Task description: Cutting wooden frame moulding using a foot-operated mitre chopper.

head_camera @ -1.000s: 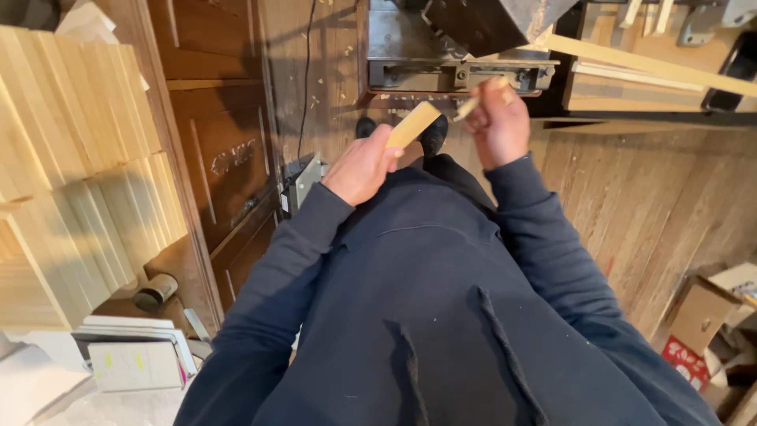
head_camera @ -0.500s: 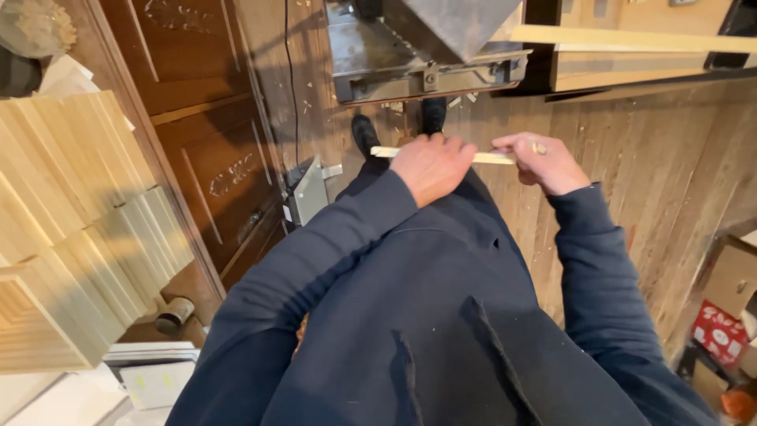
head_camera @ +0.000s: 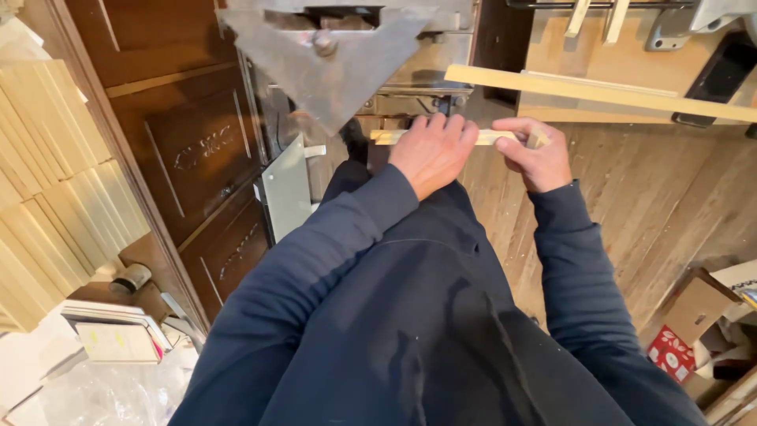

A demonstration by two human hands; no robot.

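Wooden strip (head_camera: 489,137) half-hidden under left hand (head_camera: 430,154)

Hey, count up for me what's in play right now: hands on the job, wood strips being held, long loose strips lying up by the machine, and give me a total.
Hands: 2, left hand and right hand
Held wood strip: 1
Long loose strip: 1
Total: 4
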